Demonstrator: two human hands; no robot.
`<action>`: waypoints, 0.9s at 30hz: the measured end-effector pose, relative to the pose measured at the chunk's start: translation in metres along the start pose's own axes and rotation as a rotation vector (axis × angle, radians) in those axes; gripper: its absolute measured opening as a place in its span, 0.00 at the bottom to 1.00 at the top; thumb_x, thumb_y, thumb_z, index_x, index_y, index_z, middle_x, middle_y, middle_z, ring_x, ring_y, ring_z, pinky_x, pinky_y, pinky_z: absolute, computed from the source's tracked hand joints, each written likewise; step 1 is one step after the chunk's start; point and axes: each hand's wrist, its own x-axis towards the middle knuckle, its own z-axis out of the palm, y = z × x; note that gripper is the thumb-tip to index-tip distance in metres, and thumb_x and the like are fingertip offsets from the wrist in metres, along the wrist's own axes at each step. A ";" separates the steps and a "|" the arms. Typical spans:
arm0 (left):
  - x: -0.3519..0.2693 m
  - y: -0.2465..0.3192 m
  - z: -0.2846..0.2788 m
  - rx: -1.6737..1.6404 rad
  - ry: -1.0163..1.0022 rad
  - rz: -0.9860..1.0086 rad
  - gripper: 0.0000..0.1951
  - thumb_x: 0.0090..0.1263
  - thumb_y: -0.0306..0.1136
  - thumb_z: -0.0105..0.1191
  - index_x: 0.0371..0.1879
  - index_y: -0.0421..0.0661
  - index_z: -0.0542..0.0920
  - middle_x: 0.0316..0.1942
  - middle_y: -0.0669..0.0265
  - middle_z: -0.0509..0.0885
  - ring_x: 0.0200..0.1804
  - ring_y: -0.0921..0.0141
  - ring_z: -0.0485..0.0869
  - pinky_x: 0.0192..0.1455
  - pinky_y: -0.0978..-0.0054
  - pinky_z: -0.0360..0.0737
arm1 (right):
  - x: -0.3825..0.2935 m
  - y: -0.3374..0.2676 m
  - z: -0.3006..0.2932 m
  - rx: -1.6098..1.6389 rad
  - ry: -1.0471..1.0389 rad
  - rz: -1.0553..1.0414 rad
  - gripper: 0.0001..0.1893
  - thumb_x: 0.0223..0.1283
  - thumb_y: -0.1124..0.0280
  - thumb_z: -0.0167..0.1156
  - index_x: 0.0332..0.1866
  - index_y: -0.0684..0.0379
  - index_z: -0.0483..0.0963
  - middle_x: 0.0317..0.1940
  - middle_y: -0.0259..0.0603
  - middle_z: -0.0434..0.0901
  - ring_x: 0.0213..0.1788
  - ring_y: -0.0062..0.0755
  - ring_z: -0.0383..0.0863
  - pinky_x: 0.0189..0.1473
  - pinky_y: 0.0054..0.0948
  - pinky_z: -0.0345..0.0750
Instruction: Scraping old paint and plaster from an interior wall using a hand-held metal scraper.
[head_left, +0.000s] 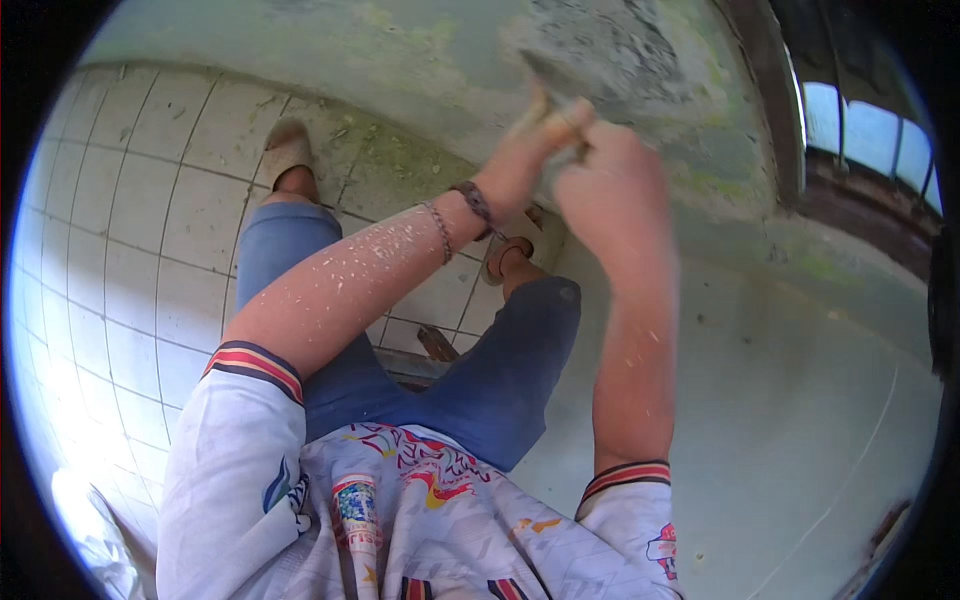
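A scraper (549, 76) with a flat dark blade meets the green-painted wall (442, 97), at the lower left edge of a rough grey patch (607, 45) where the paint is gone. Behind the blade, my left hand (529, 154) closes around the tool with its thumb raised along it. My right hand (619, 176) makes a fist at the handle end, just right of the left. Motion blurs both hands and hides most of the handle. Pale flakes dot my left forearm (352, 262), and two bracelets (471, 199) circle that wrist.
A barred window (862, 127) with a brown wooden frame (765, 97) is at upper right. Flakes lie on the tiled floor (195, 180) along the wall. A brown piece (437, 343) rests between my legs, and a whitish plastic sheet or bag (94, 532) at lower left.
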 end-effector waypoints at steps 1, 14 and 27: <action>0.002 0.000 0.006 -0.003 0.008 0.002 0.21 0.75 0.50 0.45 0.54 0.46 0.73 0.47 0.71 0.77 0.51 0.79 0.73 0.56 0.79 0.69 | -0.009 0.001 -0.009 0.079 0.021 0.036 0.15 0.52 0.74 0.53 0.46 0.64 0.78 0.40 0.61 0.81 0.47 0.58 0.80 0.50 0.45 0.76; -0.003 -0.001 -0.009 0.264 -0.095 0.130 0.50 0.69 0.50 0.53 0.72 0.30 0.35 0.61 0.49 0.68 0.66 0.67 0.64 0.67 0.70 0.64 | -0.013 0.011 0.009 0.257 -0.028 0.057 0.15 0.54 0.71 0.53 0.45 0.66 0.77 0.39 0.60 0.81 0.47 0.57 0.79 0.49 0.46 0.75; 0.014 -0.002 -0.028 0.396 -0.182 0.187 0.39 0.75 0.49 0.46 0.74 0.39 0.45 0.54 0.60 0.74 0.57 0.73 0.73 0.61 0.75 0.70 | 0.023 0.000 0.025 0.246 0.088 -0.068 0.16 0.56 0.70 0.56 0.48 0.67 0.77 0.39 0.59 0.81 0.44 0.54 0.82 0.49 0.39 0.76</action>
